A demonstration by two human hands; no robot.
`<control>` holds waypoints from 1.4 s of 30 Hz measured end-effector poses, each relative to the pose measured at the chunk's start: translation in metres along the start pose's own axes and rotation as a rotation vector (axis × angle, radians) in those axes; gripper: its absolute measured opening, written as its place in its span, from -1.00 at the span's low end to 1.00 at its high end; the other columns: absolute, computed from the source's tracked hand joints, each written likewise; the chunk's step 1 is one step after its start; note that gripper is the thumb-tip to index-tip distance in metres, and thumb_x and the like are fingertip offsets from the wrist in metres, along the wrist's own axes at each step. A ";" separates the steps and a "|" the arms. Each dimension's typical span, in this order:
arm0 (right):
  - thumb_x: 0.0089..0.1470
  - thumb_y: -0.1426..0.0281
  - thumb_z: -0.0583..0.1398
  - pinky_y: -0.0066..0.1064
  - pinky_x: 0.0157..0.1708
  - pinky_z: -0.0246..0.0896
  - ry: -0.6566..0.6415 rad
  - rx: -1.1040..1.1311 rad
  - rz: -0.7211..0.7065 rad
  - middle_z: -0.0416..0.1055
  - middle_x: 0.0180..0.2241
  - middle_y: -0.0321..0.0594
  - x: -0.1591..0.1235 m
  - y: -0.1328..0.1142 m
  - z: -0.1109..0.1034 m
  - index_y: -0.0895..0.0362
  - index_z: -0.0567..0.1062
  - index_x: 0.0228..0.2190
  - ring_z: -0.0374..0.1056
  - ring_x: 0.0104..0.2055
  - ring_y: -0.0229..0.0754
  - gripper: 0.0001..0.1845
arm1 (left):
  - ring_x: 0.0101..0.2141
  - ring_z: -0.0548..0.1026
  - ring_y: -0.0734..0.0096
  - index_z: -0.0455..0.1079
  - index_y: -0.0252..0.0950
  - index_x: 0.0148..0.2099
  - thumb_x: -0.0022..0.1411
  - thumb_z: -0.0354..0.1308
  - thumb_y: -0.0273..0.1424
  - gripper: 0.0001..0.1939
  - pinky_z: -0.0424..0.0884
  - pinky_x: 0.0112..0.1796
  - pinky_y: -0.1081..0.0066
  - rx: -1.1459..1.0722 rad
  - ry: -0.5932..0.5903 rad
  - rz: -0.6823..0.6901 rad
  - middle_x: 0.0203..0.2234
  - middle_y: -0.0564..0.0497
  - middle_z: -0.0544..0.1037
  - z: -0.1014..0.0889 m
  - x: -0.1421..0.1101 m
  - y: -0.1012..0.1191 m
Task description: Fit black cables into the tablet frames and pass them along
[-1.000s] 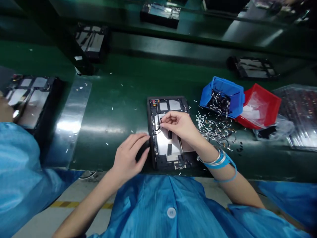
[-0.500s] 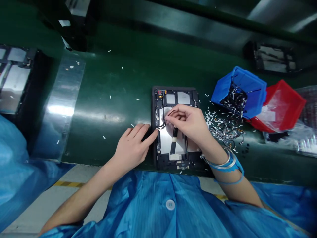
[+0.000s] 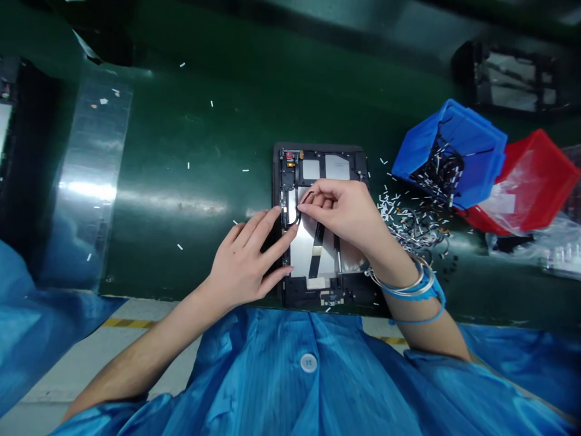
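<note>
An opened tablet [image 3: 298,263] lies on the green bench in front of me, its silver battery plates and circuit parts showing. Between the thumb and fingers of my right hand [image 3: 347,212] is a thin black cable [image 3: 297,219], which curves down to the tablet's left edge. My left hand [image 3: 247,257] rests across that edge with fingers spread, the index fingertip beside the cable's lower end. A black flat ribbon [image 3: 316,251] runs over the battery below my right hand. The cable's upper part is partly hidden by my right fingers.
To the right, a blue bin [image 3: 476,154] holds black cables, and a red bin [image 3: 533,181] holds clear plastic. Loose cables and white scraps [image 3: 413,233] lie beside them. Another opened device [image 3: 512,79] sits at the back right. A blue sleeve [image 3: 27,327] shows at left.
My left hand has opened out, its fingers spreading further over the tablet's left edge. My right hand still pinches the cable, slightly nearer that edge. The whole view has shifted a little.
</note>
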State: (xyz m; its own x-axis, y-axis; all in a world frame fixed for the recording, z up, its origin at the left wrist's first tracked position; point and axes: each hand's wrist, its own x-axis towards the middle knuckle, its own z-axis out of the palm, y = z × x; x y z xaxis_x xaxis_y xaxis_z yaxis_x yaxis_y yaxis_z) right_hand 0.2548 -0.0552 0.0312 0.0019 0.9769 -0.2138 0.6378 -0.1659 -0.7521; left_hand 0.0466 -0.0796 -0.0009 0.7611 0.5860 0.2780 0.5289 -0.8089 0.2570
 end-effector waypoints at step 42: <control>0.24 0.46 -0.01 -0.35 -0.40 0.13 0.294 -0.702 -0.397 0.43 -0.38 -0.15 -0.045 0.013 -0.012 0.10 0.45 0.03 0.29 -0.29 -0.13 -0.60 | 0.26 0.14 0.02 0.01 -0.28 0.34 0.37 -0.03 -0.23 -0.43 0.20 0.14 0.07 -0.254 0.010 -0.063 0.27 -0.22 0.19 -0.013 0.003 0.003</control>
State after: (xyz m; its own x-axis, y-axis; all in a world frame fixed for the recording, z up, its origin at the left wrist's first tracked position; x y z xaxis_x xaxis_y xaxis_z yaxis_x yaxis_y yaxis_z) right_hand 0.2727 -0.1000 0.0385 -0.1849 0.9562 0.2269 0.9621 0.2232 -0.1566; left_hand 0.0452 -0.0797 0.0121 0.7253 0.6362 0.2630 0.4628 -0.7335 0.4978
